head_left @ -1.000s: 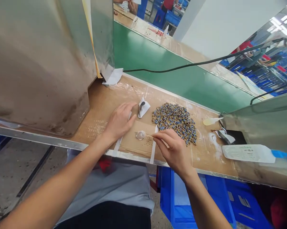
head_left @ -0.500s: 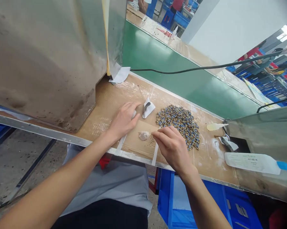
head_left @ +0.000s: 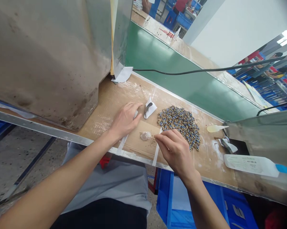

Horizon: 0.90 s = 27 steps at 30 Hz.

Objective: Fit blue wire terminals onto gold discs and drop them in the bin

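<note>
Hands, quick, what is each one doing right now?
Left hand: open, lying flat on the workbench, holding nothing.
Right hand: fingertips pinched on a thin stick at the small clear blob.

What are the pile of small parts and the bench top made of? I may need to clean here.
The pile looks like glossy blue pieces with brassy metal, judging by its glints. The bench top looks like brown cardboard under clear shiny film, wrinkled and taped.
</note>
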### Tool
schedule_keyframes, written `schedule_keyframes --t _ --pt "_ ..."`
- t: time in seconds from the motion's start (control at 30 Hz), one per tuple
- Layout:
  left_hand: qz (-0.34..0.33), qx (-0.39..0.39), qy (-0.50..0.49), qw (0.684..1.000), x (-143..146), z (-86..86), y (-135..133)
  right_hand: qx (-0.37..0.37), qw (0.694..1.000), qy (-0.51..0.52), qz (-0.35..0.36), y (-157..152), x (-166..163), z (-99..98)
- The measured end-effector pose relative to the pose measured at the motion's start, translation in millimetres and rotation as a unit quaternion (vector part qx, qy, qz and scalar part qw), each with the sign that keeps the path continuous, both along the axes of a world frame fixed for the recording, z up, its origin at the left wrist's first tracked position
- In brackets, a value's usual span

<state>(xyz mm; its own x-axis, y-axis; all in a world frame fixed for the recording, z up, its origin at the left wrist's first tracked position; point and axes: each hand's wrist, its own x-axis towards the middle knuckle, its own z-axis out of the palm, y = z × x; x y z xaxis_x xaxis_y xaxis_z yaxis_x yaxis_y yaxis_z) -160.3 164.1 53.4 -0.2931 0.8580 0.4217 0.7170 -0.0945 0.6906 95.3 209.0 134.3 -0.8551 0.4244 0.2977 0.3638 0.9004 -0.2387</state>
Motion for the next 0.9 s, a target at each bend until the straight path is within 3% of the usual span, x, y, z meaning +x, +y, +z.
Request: schedule_keyframes --t 0.2,0.33,0.5,0.63,0.77,0.9 --pt "-0.001 0.000 -0.001 1.000 0.4 -0.1 -0.2 0.018 1.000 0.019 -0.003 -4.0 1.5 4.6" --pt "0.001 0.001 -0.002 1.000 0.5 -1.0 -0.1 0.047 0.993 0.103 -0.028 -12.4 4.0 2.8" --pt "-0.005 0.006 0.004 1.000 -1.3 -2.8 0.0 0.031 0.991 0.124 -0.036 -17.4 1.7 0.6" --pt "-0.003 0.011 0.009 1.000 -3.3 -5.0 2.1 0.031 0.969 0.218 -0.111 8.0 -19.6 -5.6" --pt "-0.005 0.014 0.021 1.000 -3.0 -2.4 1.0 0.002 0.973 0.181 -0.145 45.1 -53.5 -25.1" --pt "-0.035 0.011 0.049 0.998 0.8 4.9 -6.7 -0.001 0.972 0.182 -0.147 58.1 -73.9 -39.9"
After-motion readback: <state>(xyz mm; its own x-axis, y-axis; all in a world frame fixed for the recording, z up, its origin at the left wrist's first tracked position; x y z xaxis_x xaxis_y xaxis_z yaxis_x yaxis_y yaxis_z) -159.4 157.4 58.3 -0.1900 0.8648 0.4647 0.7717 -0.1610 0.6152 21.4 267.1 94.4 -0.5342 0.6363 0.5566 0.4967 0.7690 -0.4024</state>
